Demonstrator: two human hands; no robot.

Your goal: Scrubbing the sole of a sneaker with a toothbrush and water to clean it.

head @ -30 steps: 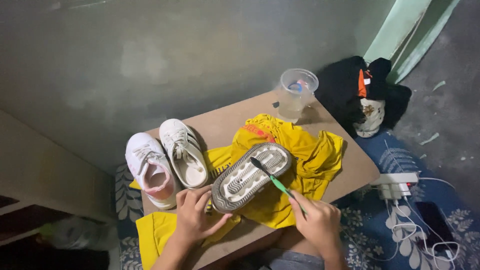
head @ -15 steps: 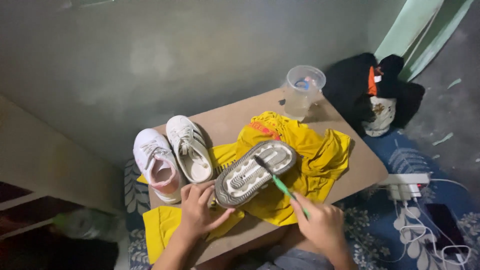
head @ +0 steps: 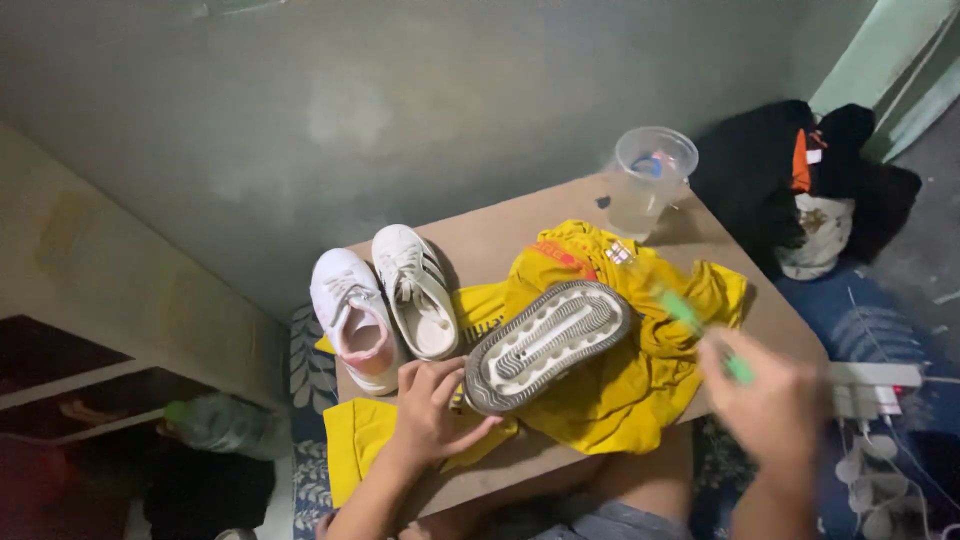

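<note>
Moved: since the earlier frames the right hand (head: 775, 405) has drawn the green toothbrush (head: 695, 322) off the sole and out toward the right edge of the table (head: 500, 240); both are motion-blurred now.
Left hand: the left hand (head: 432, 410) rests at the near edge, fingers (head: 455, 372) curled on the near end of the upturned shoe (head: 548, 345).
Right hand: fingers closed around the toothbrush handle, bristle end raised and apart from the shoe.
Shoe: sole up on the yellow cloth (head: 640, 380), about mid-table; its long axis runs on a diagonal from the near-left to the far-right, the broader end pointing at the far-right corner.
Risk: held at one end only, the shoe could pivot or slide on the loose cloth under a hard stroke.
Second risk: a wide swing of the brush could, I judge, tip the clear plastic cup (head: 648, 180) at the far-right corner and wet the cloth.
Beside: white shoe with pink lining (head: 352, 315) and white striped shoe (head: 415, 290) stand side by side at the left edge.
</note>
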